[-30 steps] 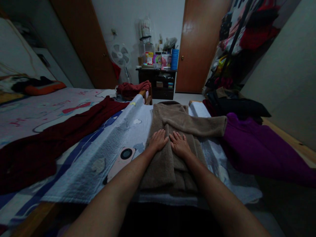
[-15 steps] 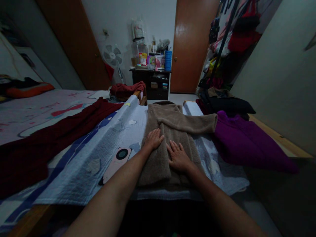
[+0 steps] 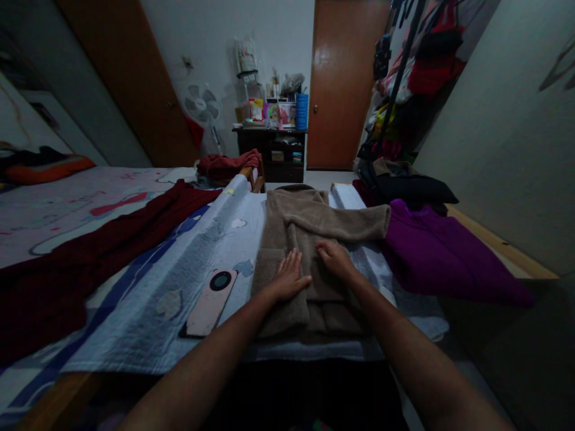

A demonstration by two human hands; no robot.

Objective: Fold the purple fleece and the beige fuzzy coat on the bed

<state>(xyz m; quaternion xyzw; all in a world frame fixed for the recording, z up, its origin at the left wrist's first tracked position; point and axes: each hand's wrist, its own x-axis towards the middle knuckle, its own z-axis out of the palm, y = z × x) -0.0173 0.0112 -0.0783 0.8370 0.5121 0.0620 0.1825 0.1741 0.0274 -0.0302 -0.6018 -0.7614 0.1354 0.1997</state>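
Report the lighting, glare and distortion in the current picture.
Head view: dim light, lower folds of the brown garment in shadow; head view: soft sheen on the right-hand door; head view: wide-angle stretch, the left-hand door leaning steeply.

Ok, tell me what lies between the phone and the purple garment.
The brown coat, with the left hand and right hand on it; pale quilt shows to either side, in the head view.

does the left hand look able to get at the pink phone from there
Probably yes: the left hand rests flat on the brown garment, and the pink phone lies to its left on the pale blue cover, with nothing visible on top or between.
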